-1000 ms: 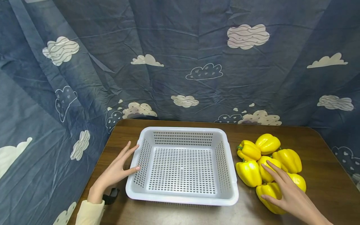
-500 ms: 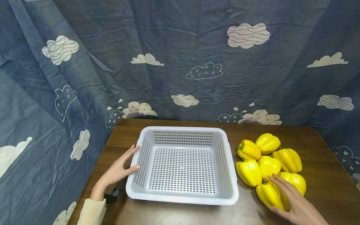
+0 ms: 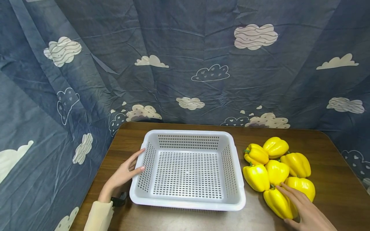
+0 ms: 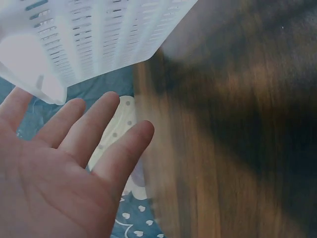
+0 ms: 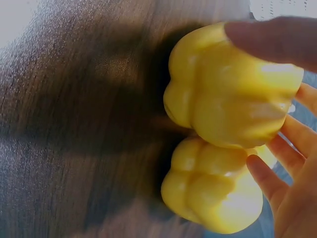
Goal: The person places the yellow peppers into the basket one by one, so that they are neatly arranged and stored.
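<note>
My left hand [image 3: 124, 175] is at the left rim of a white perforated plastic basket [image 3: 188, 205]. Its thumb and index fingertip lie right at the rim, while the other fingers extend loosely below, as the left wrist view shows beside the basket wall [image 4: 99, 44]. At the right, my right hand [image 3: 304, 208] reaches around the nearest yellow bell pepper [image 3: 277, 203]. In the right wrist view the thumb [image 5: 277, 42] overlaps one side of that bell pepper [image 5: 237, 94], and nearly straight fingertips come up to its other side and to a second bell pepper [image 5: 213, 188].
Several more yellow bell peppers lie clustered behind and beside the nearest one, such as the far one [image 3: 275, 147] and the right one [image 3: 296, 164]. The brown wooden table [image 3: 326, 160] ends before a blue cloud-print cloth [image 3: 179, 41]. A black device [image 3: 119, 199] sits at the left wrist.
My right hand has drawn back from above the middle peppers and come down around the nearest one. The left hand has moved slightly right onto the basket rim. Basket and peppers stay put.
</note>
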`<state>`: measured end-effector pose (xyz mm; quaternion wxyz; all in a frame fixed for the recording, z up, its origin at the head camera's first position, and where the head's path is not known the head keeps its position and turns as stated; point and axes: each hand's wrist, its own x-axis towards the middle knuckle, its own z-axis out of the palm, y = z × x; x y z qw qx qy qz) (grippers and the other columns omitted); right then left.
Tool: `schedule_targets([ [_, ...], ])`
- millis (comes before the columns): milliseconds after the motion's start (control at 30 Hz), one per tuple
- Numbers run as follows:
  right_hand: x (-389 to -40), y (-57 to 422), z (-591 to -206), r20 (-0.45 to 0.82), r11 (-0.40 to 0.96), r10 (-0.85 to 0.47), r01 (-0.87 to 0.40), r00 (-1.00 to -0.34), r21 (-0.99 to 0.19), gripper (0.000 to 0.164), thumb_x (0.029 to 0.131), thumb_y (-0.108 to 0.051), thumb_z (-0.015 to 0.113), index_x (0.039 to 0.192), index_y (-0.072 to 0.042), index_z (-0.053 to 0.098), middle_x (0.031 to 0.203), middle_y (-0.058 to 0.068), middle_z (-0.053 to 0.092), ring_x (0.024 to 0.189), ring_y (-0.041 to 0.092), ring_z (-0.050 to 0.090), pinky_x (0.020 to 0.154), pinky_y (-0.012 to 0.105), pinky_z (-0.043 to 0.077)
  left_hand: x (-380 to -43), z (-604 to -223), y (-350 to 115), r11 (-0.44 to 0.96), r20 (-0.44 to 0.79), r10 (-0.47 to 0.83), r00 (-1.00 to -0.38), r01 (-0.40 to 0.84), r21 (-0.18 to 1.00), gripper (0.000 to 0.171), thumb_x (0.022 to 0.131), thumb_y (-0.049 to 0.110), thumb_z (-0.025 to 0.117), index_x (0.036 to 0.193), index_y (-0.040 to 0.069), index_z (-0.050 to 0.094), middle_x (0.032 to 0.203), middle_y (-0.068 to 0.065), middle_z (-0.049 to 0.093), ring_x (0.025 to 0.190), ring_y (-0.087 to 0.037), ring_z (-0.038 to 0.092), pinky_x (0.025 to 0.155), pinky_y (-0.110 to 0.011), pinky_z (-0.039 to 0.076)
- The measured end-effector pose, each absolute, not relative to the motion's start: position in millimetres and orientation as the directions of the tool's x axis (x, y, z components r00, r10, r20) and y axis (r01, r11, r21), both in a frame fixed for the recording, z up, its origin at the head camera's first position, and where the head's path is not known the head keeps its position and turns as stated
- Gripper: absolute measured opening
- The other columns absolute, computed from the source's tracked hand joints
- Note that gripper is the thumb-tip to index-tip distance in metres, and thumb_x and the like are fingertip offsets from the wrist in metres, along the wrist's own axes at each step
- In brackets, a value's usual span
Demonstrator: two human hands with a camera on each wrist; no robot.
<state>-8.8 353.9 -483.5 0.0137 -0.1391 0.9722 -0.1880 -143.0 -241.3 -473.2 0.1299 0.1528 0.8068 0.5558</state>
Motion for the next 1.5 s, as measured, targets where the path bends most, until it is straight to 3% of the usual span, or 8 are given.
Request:
schedule_targets([
  [133, -10.1, 353.5, -483.1, 0.05, 0.889, -0.305, -0.303, -0.951, -0.342, 0.104, 0.051, -0.016, 0.09, 0.142, -0.012, 0.04, 0.137, 0.018, 0.04, 0.116, 0.034, 0.04, 0.082, 0.064, 0.042, -144.9, -474.8, -239.6, 0.272, -0.058, 0.392, -0.918, 0.055, 0.961, 0.068, 0.094, 0.017, 0.061, 0.152, 0.023, 0.026, 0.151, -0.023, 0.026, 0.129, -0.042, 0.039, 0.086, -0.042, 0.05],
  [400, -14.4, 349.9, -470.7, 0.073, 0.89, -0.298, -0.305, -0.952, -0.339, 0.102, 0.048, -0.019, 0.091, 0.138, -0.012, 0.043, 0.131, 0.01, 0.045, 0.112, 0.029, 0.041, 0.08, 0.058, 0.044, -149.6, -478.8, -236.7, 0.217, -0.048, 0.399, -0.916, 0.043, 0.975, 0.066, 0.096, 0.014, 0.058, 0.152, 0.022, 0.025, 0.15, -0.026, 0.026, 0.123, -0.046, 0.043, 0.08, -0.046, 0.053],
  [600, -18.5, 345.0, -456.2, 0.15, 0.873, -0.303, -0.337, -0.941, -0.352, 0.103, 0.051, -0.025, 0.091, 0.14, -0.013, 0.04, 0.13, 0.008, 0.043, 0.112, 0.029, 0.038, 0.094, 0.047, 0.03, -152.8, -481.5, -235.2, 0.218, -0.023, 0.398, -0.917, 0.07, 0.973, 0.064, 0.096, 0.013, 0.056, 0.152, 0.019, 0.025, 0.149, -0.028, 0.025, 0.121, -0.049, 0.044, 0.075, -0.046, 0.055],
  [867, -35.0, 332.7, -438.2, 0.242, 0.861, -0.326, -0.393, -0.914, -0.323, 0.106, 0.051, -0.027, 0.092, 0.141, -0.009, 0.04, 0.127, 0.012, 0.042, 0.107, 0.029, 0.04, 0.077, 0.054, 0.04, -153.7, -481.5, -234.0, 0.2, -0.003, 0.394, -0.919, 0.083, 0.976, 0.063, 0.097, 0.012, 0.054, 0.152, 0.018, 0.025, 0.149, -0.028, 0.025, 0.119, -0.05, 0.045, 0.072, -0.047, 0.055],
  [1000, -44.5, 324.6, -433.1, 0.29, 0.843, -0.353, -0.437, -0.89, -0.314, 0.105, 0.05, -0.027, 0.093, 0.141, -0.01, 0.042, 0.128, 0.011, 0.044, 0.108, 0.028, 0.041, 0.098, 0.029, 0.031, -153.6, -481.8, -232.7, 0.183, -0.001, 0.394, -0.919, 0.078, 0.98, 0.062, 0.097, 0.011, 0.053, 0.152, 0.017, 0.024, 0.15, -0.027, 0.023, 0.119, -0.05, 0.044, 0.075, -0.049, 0.054],
  [1133, -54.3, 317.7, -427.7, 0.327, 0.827, -0.376, -0.473, -0.867, -0.304, 0.106, 0.051, -0.028, 0.093, 0.143, -0.011, 0.041, 0.127, 0.009, 0.045, 0.109, 0.027, 0.041, 0.093, 0.003, 0.009, -154.2, -483.0, -231.3, 0.159, 0.002, 0.398, -0.917, 0.072, 0.985, 0.062, 0.098, 0.01, 0.052, 0.152, 0.016, 0.022, 0.151, -0.026, 0.02, 0.118, -0.051, 0.044, 0.076, -0.051, 0.053],
  [1267, -63.5, 311.1, -421.6, 0.328, 0.816, -0.385, -0.484, -0.863, -0.316, 0.105, 0.054, -0.027, 0.093, 0.143, -0.009, 0.04, 0.129, 0.012, 0.044, 0.111, 0.03, 0.042, 0.095, 0.005, 0.01, -154.0, -483.8, -230.2, 0.138, 0.017, 0.406, -0.914, 0.08, 0.987, 0.062, 0.098, 0.009, 0.05, 0.153, 0.013, 0.02, 0.151, -0.027, 0.017, 0.117, -0.051, 0.043, 0.076, -0.05, 0.054],
  [1500, -74.7, 299.7, -412.9, 0.317, 0.818, -0.39, -0.483, -0.864, -0.311, 0.103, 0.056, -0.031, 0.092, 0.143, -0.01, 0.04, 0.133, 0.011, 0.043, 0.114, 0.03, 0.042, 0.098, 0.023, 0.03, -152.7, -484.0, -229.2, 0.113, 0.004, 0.406, -0.914, 0.055, 0.992, 0.062, 0.099, 0.011, 0.049, 0.153, 0.016, 0.018, 0.153, -0.024, 0.015, 0.117, -0.049, 0.044, 0.076, -0.048, 0.054],
])
